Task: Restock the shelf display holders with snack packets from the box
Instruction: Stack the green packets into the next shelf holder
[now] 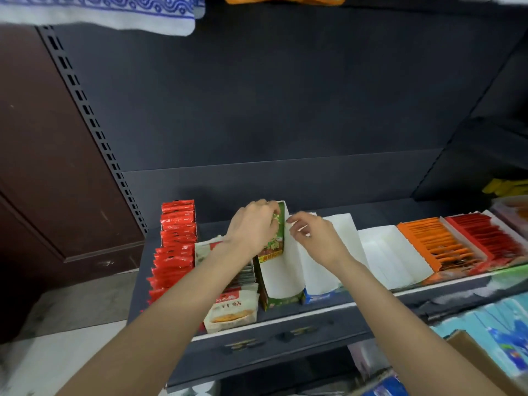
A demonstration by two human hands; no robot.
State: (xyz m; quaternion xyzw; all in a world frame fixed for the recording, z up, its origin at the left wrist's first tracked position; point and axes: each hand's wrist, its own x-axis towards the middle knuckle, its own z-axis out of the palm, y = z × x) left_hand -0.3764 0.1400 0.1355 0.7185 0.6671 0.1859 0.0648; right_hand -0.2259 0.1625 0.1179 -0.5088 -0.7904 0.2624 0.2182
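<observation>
- Two hands are seen in the head view, both reached over the dark shelf.
- Left hand: its fingers are curled over a bunch of green snack packets, which are gripped at the top and stood inside the green display holder, at its far end.
- Right hand: just right of the packets, the white side wall of that holder is pinched at its upper edge between curled fingers and thumb.
- Left of the left hand, a row of red packets is stood; below its wrist, beige packets are seen.
- Right of the right hand, white holders are lined up, then orange packets.
</observation>
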